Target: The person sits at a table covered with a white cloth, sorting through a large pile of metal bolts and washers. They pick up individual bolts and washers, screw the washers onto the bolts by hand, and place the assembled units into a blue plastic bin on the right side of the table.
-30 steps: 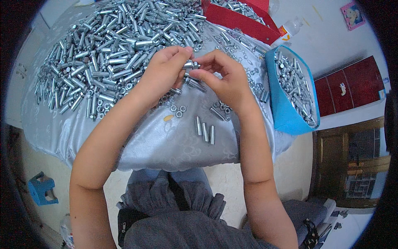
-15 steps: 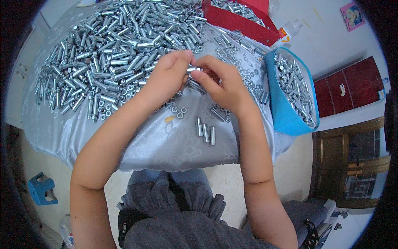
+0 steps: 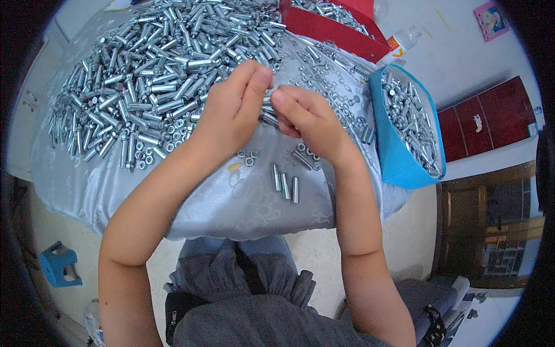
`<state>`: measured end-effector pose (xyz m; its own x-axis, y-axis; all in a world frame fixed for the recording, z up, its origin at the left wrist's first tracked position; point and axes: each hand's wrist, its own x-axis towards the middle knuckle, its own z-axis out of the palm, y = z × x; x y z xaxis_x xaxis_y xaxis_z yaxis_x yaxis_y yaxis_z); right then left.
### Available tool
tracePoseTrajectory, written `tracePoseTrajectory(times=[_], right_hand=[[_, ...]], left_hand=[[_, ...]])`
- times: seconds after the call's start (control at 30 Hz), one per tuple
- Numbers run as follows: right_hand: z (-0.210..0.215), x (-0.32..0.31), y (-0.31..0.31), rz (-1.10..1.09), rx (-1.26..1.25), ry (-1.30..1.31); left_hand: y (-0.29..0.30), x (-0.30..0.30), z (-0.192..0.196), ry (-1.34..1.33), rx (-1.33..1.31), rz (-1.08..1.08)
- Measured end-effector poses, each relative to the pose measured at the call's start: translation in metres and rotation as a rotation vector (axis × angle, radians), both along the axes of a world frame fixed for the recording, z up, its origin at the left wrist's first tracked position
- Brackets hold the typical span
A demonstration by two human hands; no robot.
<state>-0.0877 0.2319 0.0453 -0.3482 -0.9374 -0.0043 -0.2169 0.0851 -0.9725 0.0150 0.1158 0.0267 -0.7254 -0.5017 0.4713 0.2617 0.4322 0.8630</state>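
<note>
Over the near edge of a large heap of silver sleeve anchor bolts (image 3: 167, 89), my two hands are close together. My left hand (image 3: 231, 110) is closed, its thumb folded over the curled fingers. A bit of shiny metal, seemingly an anchor bolt (image 3: 267, 99), shows in the narrow gap between the hands. My right hand (image 3: 312, 121) is closed too, thumb tip pressed to the forefinger; what it pinches is hidden. Three plain metal sleeves (image 3: 285, 184) lie side by side nearer to me. Loose hex nuts (image 3: 249, 158) lie just below my left wrist.
At right stands a blue fabric bin (image 3: 407, 170) filled with bolts. A red box (image 3: 329, 32) with more bolts is at the back, beside a white bottle (image 3: 404, 41). Washers and nuts (image 3: 347, 95) are scattered on the silvery tablecloth (image 3: 231, 214). A blue stool (image 3: 59, 264) stands on the floor.
Both hands have curled tighter, and the metal piece that showed between my fingertips is now mostly covered. My right fingers have folded inward. The heap, bin and sleeves look unchanged.
</note>
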Motion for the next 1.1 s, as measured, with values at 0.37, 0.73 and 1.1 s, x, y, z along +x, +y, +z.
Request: tracePoseTrajectory(times=[0.37,0.73,1.1], right_hand=[[0.003,-0.016,-0.002,-0.434,-0.314,-0.185],[0.004,-0.028,0.001,-0.535,-0.399,-0.125],[0.014,-0.031,0.022,-0.099,0.242,0.414]], left_hand=[[-0.002,0.006,0.010,-0.292,0.188,-0.524],[-0.068,0.009,0.028,0.209,0.601,0.041],[-0.081,0.010,0.015,0.045,0.250,0.400]])
